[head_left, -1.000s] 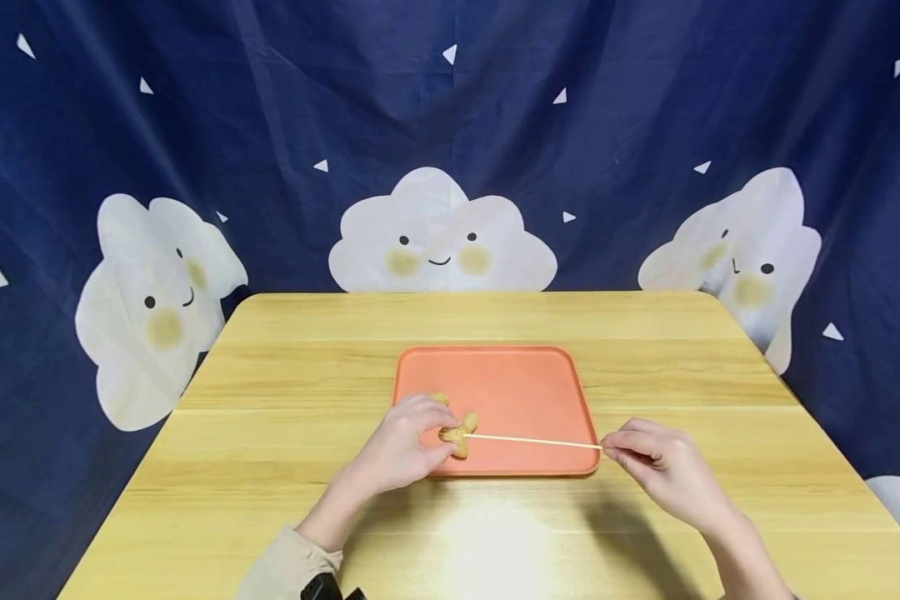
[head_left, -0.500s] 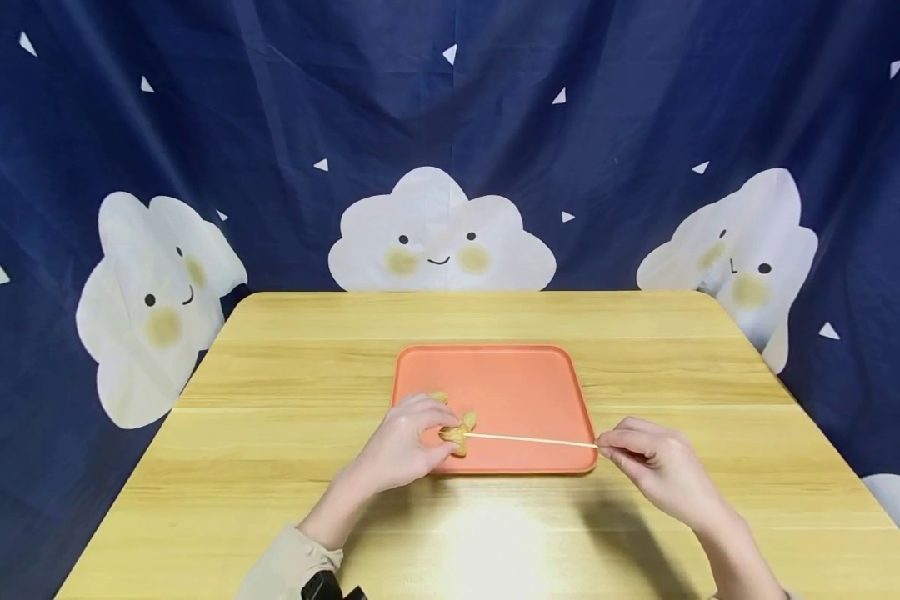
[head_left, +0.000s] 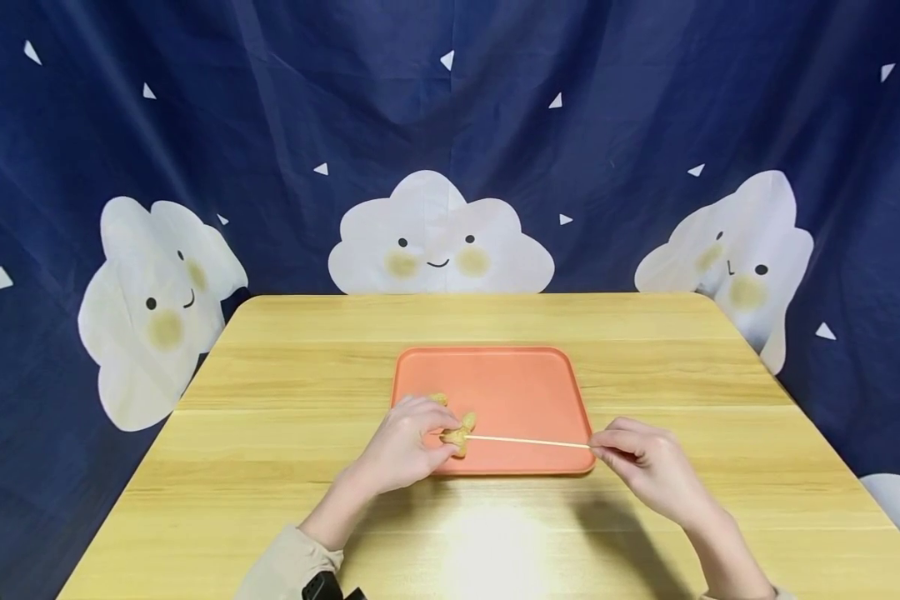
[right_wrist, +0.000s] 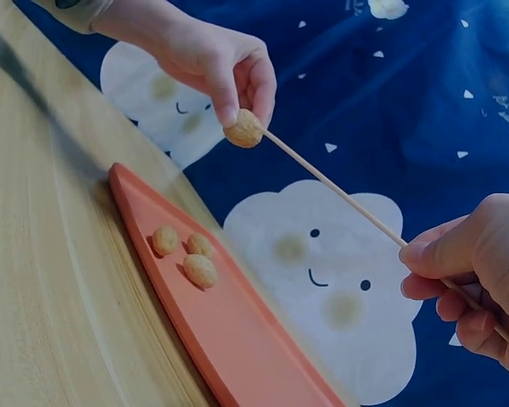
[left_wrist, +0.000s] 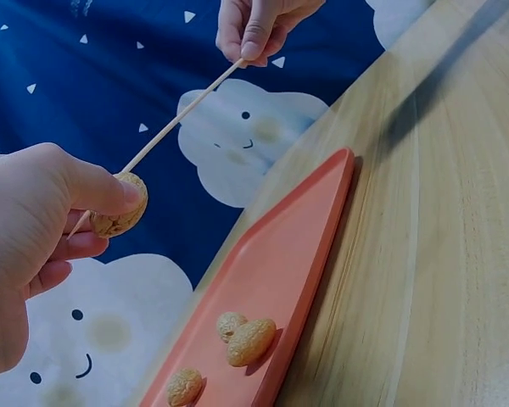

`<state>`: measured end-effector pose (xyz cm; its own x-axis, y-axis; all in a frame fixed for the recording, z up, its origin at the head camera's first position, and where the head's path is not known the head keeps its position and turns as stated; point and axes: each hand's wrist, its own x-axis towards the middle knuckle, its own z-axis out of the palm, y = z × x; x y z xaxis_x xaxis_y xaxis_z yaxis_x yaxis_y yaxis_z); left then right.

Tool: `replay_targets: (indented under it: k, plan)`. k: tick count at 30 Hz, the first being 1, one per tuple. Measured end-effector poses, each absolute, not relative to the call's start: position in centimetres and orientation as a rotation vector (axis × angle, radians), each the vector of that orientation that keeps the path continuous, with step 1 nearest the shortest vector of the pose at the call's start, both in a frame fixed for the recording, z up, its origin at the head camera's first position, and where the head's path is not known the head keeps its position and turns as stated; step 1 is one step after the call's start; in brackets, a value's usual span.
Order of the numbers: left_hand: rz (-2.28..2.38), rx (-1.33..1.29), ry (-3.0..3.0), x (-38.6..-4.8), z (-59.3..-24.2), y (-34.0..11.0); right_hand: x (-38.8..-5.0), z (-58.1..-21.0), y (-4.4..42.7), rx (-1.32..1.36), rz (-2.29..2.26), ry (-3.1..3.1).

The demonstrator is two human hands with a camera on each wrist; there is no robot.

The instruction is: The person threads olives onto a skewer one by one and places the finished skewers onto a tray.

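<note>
My left hand (head_left: 408, 442) pinches a golden-brown, wrinkled puffed ball (right_wrist: 244, 130) between thumb and fingers, above the tray. A thin wooden skewer (head_left: 528, 441) runs through this ball; in the left wrist view its tip sticks out past the far side, near the curled fingers. At the skewer's other end, my right hand (head_left: 641, 462) grips it between thumb and fingers, with the rear end passing under the palm in the right wrist view. Three more puffed balls (left_wrist: 252, 342) lie on the orange tray (head_left: 510, 375) below, partly hidden by my left hand in the head view.
The tray lies on a light wood table (head_left: 307, 367), its raised rim nearest my hands. Behind the table hangs a dark blue curtain (head_left: 607, 167) printed with white clouds.
My right hand has moved left toward the ball, pushing the skewer along. A skewer tip now shows at the ball's left side. My left hand stays about where it was.
</note>
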<state>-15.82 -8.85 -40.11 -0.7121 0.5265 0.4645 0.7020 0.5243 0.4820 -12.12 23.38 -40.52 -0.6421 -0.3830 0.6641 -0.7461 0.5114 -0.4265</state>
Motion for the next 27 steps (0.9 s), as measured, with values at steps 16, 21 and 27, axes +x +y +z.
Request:
replay_targets:
  k: [16, 21, 27]
  plan:
    - [-0.973, -0.968, -2.59, -15.84, -40.08, -8.57, -12.22, -40.63, 22.96, 0.87, 1.005, -2.293]
    - [-0.939, -0.957, -2.582, -15.92, -40.11, -8.69, -12.34, -40.5, 22.66, 0.859, 1.01, -2.311]
    - [-0.89, -0.961, -2.541, -16.08, -40.17, -8.77, -12.5, -40.51, 22.39, 0.84, 1.028, -2.335]
